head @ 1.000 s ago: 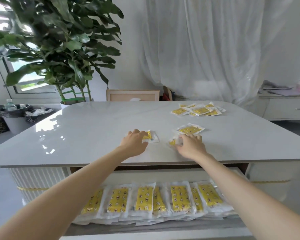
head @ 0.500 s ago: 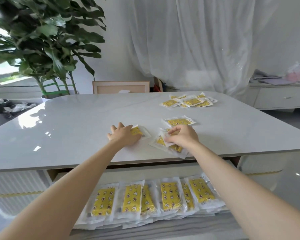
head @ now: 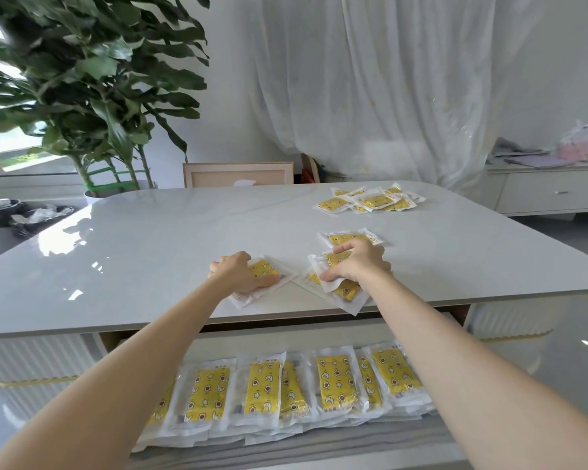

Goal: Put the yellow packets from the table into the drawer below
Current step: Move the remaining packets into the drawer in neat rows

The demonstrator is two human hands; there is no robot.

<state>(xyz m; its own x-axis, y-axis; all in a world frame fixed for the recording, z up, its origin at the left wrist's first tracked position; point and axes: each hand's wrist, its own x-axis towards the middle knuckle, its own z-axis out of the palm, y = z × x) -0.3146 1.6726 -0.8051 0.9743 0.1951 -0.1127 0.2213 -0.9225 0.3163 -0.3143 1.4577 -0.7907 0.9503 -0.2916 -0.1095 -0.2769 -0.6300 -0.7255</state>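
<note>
Both hands have dragged their packets nearer the front edge of the glossy white table. In the head view, at centre frame, the left hand curls over a small stack of clear-wrapped yellow packets, while the right hand pinches a fanned bunch. Just beyond it lies one loose packet, and a far pile remains at upper right. The open drawer at the bottom already holds a long row, so the task looks well past halfway.

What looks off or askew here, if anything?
Nothing spilled or damaged. The fanned packets gripped by the right hand lie skewed, one corner reaching the near edge of the table. The left hand grips a diagonal packet. The far pile is a loose heap.
</note>
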